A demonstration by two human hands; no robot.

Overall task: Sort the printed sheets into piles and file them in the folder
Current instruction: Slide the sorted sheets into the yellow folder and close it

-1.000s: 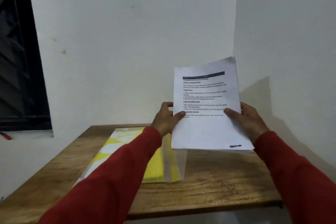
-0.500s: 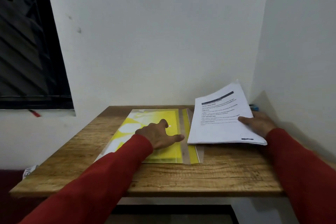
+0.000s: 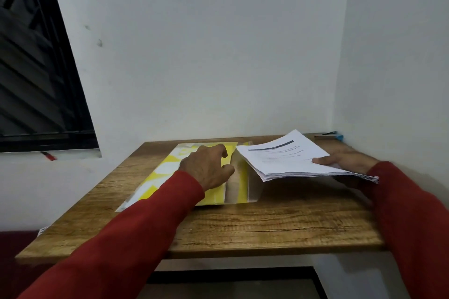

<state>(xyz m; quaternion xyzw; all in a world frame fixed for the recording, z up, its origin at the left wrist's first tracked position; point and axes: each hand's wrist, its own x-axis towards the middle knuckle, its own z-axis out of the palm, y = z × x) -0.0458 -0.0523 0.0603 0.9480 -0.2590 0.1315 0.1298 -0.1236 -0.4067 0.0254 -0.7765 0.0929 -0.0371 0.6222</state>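
Left hand (image 3: 206,167) rests fingers-down on yellow folder (image 3: 170,172), loosely curled, gripping nothing visible; right hand (image 3: 345,161) pinches stack of printed sheets (image 3: 291,160) at its right edge, thumb on top, stack lifted off table (image 3: 267,223), just right of left hand; risk: one-sided grip, sheets may fan or slide out.

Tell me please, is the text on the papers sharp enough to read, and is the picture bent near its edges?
Head view: the print on the papers is blurred, only a dark header bar shows; the window frame leans, a wide-angle bend; light is dim, with soft shadow on the table under the papers.
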